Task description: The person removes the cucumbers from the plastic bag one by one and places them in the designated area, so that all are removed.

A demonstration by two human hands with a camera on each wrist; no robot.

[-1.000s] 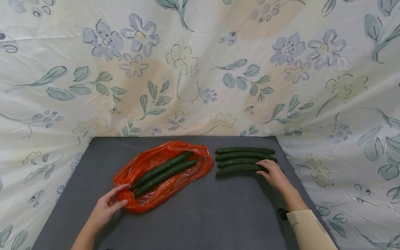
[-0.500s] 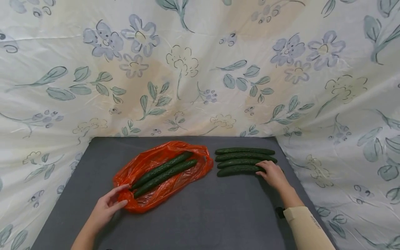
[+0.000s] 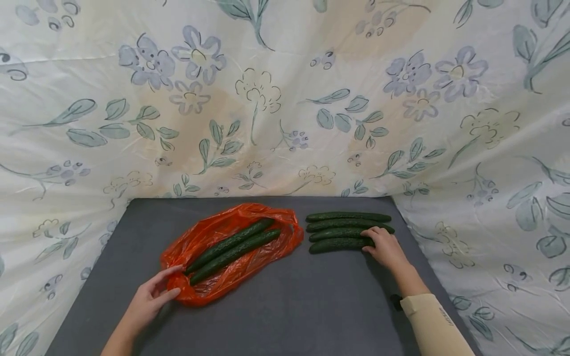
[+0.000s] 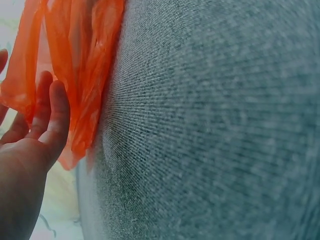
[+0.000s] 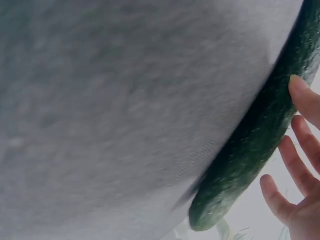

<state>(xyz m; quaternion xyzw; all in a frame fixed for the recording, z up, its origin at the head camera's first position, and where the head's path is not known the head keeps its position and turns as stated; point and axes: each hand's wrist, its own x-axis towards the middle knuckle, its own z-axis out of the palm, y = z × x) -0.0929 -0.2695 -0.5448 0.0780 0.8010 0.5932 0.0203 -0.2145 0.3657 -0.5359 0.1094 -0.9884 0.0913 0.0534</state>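
My left hand (image 3: 149,299) holds the near left end of a thin orange plastic bag (image 3: 202,222), its thumb and fingers on either side of the film. Two long dark green cucumbers (image 3: 236,252) lie side by side in the bag. To the right, several more cucumbers (image 3: 347,216) form a row. My right hand (image 3: 386,247) is over the right part of that row and grips the nearest cucumber (image 3: 336,244). In the right wrist view, one fingertip (image 5: 299,86) presses on that cucumber (image 5: 250,150), with other fingers along its edge.
A dark grey table (image 3: 285,306) carries everything. Floral cloth (image 3: 285,99) hangs behind it and at both sides. The bag's right end (image 3: 298,230) lies close to the left tips of the row.
My right hand has shifted slightly left along the row. The nearest cucumber has moved a touch right, its left tip more in line with the others. My left hand stays at the bag.
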